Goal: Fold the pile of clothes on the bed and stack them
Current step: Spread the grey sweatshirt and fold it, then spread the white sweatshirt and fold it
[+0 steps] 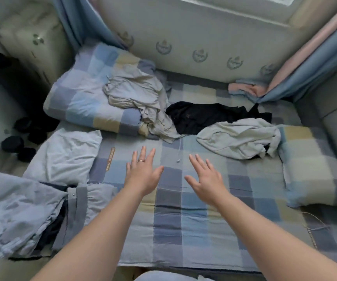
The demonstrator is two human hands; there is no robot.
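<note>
Over the checked bedsheet (183,230), left hand (142,173) and right hand (206,178) flat — fingers spread, crumpled black garment (204,116) beyond

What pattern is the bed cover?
The bed cover is a check of blue, grey and pale yellow squares, seen in the head view.

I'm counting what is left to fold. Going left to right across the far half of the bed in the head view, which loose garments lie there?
Crumpled beige garment → black garment → crumpled pale grey garment.

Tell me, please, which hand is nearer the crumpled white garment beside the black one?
Right. The right hand is just in front of the white garment, to its left; the left hand is farther left.
</note>
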